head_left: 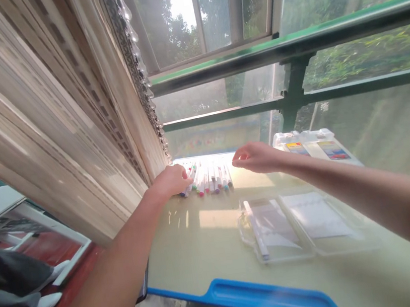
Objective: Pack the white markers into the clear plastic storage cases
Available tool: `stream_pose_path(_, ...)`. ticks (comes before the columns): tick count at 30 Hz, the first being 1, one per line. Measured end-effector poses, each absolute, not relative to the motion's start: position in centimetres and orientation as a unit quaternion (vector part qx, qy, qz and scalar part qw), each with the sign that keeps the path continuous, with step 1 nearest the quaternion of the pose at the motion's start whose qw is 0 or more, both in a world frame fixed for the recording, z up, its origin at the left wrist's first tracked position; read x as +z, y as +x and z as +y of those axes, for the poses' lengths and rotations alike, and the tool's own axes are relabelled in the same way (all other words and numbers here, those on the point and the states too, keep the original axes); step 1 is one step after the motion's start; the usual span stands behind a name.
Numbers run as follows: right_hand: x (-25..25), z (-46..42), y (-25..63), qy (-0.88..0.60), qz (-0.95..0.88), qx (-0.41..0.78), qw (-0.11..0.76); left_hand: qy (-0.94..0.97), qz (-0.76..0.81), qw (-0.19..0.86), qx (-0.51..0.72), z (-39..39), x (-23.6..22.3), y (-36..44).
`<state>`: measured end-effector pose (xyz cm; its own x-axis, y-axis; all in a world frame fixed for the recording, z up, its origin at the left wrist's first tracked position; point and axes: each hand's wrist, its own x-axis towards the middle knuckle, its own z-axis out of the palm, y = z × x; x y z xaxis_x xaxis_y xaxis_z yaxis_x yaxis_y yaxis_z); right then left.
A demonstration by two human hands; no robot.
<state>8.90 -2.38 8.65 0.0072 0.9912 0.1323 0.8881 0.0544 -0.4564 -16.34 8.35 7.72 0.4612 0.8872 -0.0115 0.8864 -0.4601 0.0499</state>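
The felt-tip markers [207, 179] lie side by side on the far part of the desk [188, 250], between the hands, long axes roughly near-to-far. The left hand [170, 180] is nearer, curled at the left end, grip unclear; the right hand [257, 158], loosely curled, shows no held object, and fingertip closure cannot be determined.

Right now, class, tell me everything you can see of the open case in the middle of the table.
The case looks like clear plastic, opened flat on the table, with a handle on its left. At least one white marker and pale paper lie in the left half, white paper in the right. Neither hand touches it.
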Motion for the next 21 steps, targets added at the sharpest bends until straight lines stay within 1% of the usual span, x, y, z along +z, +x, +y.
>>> stream_pose_path(6, 6.1, 1.6, 8.0, -0.677, -0.701, 0.122, 0.187, 0.853, 0.522, 0.017, 0.002, 8.3, 6.9, -16.0)
stream_pose_path(10, 4.9, 3.3, 7.0, -0.679, -0.7, 0.111, 0.192, 0.847, 0.531, 0.005, 0.002, 8.1, 6.7, -15.5)
stream_pose_path(15, 4.3, 4.8, 6.5, -0.674, -0.702, 0.104, 0.206, 0.847, 0.53, -0.018, 0.042, 8.2, 6.7, -13.7)
stream_pose_path(21, 4.0, 4.6, 6.7, -0.655, -0.71, 0.111, 0.232, 0.875, 0.475, 0.031, 0.085, 11.8, 6.3, -9.9)
